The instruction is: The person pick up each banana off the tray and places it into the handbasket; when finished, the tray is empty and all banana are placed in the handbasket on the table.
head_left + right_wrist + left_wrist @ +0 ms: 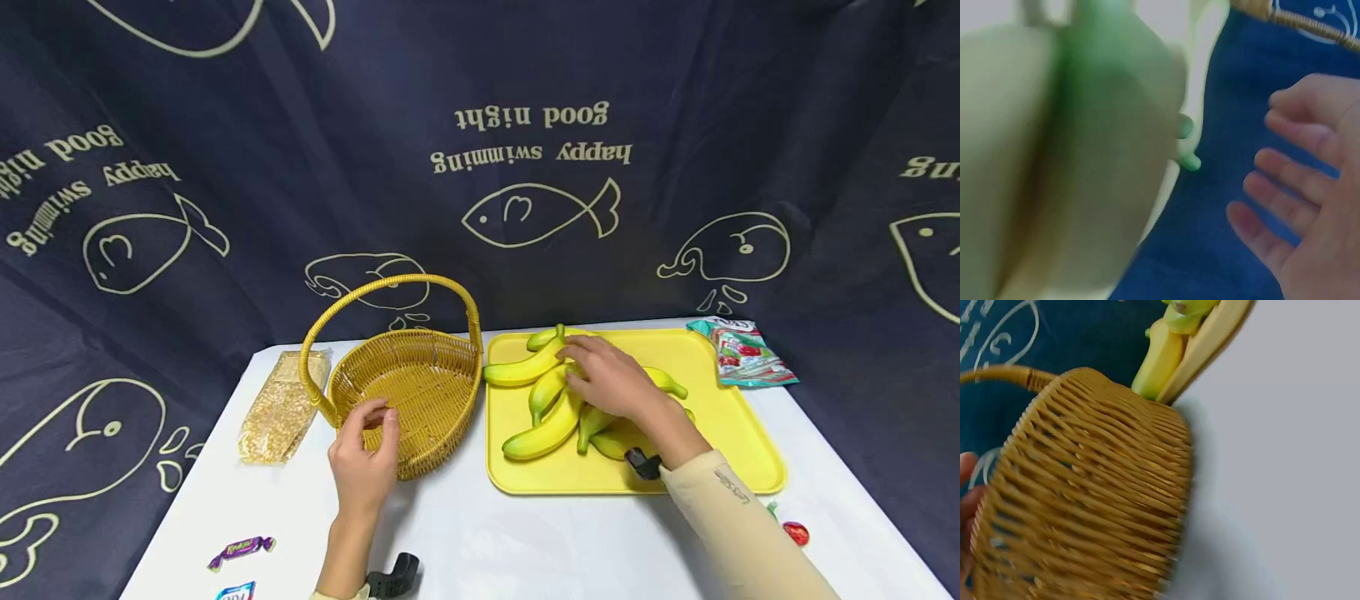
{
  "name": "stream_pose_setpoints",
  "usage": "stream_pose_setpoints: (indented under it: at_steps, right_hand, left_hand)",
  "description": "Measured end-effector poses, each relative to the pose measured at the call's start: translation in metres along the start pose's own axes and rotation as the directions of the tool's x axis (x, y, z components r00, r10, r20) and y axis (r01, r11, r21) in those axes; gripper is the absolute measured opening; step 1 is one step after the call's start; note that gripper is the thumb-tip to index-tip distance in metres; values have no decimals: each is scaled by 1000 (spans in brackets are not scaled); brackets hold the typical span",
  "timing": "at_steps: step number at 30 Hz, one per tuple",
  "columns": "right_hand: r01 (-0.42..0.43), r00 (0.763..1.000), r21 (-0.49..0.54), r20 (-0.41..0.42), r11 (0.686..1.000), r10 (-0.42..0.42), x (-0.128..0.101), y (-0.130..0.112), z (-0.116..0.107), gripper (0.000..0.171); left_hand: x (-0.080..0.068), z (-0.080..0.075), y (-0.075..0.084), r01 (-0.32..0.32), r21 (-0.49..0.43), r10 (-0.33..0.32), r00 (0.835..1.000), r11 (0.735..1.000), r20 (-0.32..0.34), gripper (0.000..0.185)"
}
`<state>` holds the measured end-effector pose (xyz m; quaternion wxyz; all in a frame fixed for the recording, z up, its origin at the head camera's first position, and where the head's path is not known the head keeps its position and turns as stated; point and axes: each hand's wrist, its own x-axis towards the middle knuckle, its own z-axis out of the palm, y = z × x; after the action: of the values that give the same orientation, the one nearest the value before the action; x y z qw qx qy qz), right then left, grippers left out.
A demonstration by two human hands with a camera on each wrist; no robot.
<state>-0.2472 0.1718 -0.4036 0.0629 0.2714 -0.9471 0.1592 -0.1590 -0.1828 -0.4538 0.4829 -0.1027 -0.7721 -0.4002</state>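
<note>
Yellow-green plastic bananas [551,400] are lying on the yellow tray [742,417] (right hand [611,379] reaching, grip loose, fingers open); left hand [365,458] is steadying the woven wicker basket [420,375], fingers relaxed against its rim.

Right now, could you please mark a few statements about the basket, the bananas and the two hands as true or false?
1. The woven basket has nothing in it. True.
2. The bananas lie in the basket. False: they lie on the yellow tray, to the right of the basket.
3. The left hand is at the basket's near rim. True.
4. The right hand rests on the white table. False: it is over the bananas on the tray, fingers spread.
5. A clear packet of golden snacks lies to the left of the basket. True.
6. The red and green packet sits inside the basket. False: it lies past the tray's far right corner.
</note>
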Motion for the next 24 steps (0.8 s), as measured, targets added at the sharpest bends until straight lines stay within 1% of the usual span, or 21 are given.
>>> stream_pose_setpoints:
  at_steps: [1,2,4,6,7,8,10,12,14,17,19,21,22,24]
  right_hand:
    - [-21,1000,-5,11,1000,21,8,0,-1,37]
    - [-35,999,-12,22,999,35,16,-1,-2,36]
    - [-40,998,-24,56,999,41,31,-1,-1,36]
    - [-37,995,-23,96,999,39,42,-2,2,37]
    - [-33,993,-28,115,999,36,46,-2,5,37]
    - [-28,991,-33,131,999,32,51,-2,8,37]
    - [-26,988,-36,149,999,31,57,-2,15,36]
    - [-8,988,-46,156,999,15,63,-1,22,35]
    - [6,986,-53,165,999,2,68,-1,30,35]
    - [37,983,-76,181,996,-22,72,-1,39,36]
    - [33,981,-84,191,996,-17,75,-3,43,37]
    - [30,979,-96,206,995,-10,77,-4,44,39]
    - [32,978,-100,211,994,-10,79,-5,45,39]
    - [34,974,-107,224,994,-9,82,-6,44,40]
  left_hand:
    - [-3,-4,-4,17,-20,-19,998,1000,-67,15]
    - [-7,-7,-6,37,-30,-40,990,999,-133,14]
    - [-14,-12,-8,89,-41,-97,968,995,-232,14]
    - [-19,-16,-7,157,-55,-166,943,986,-289,15]
    - [-20,-18,-6,192,-62,-202,931,979,-303,17]
    - [-21,-19,-5,230,-69,-240,923,971,-302,20]
    - [-24,-22,-4,302,-90,-315,911,949,-266,24]
    - [-27,-24,-6,363,-133,-384,899,922,-211,27]
    - [-31,-27,-8,428,-133,-444,886,894,-135,28]
    - [-36,-31,-15,500,-138,-510,859,855,-46,30]
    - [-39,-31,-22,529,-135,-535,845,838,-11,31]
    - [-41,-29,-32,536,-184,-545,838,824,-2,31]
    - [-42,-27,-37,532,-206,-544,839,821,-5,31]
    - [-39,-23,-47,510,-230,-531,847,829,-36,27]
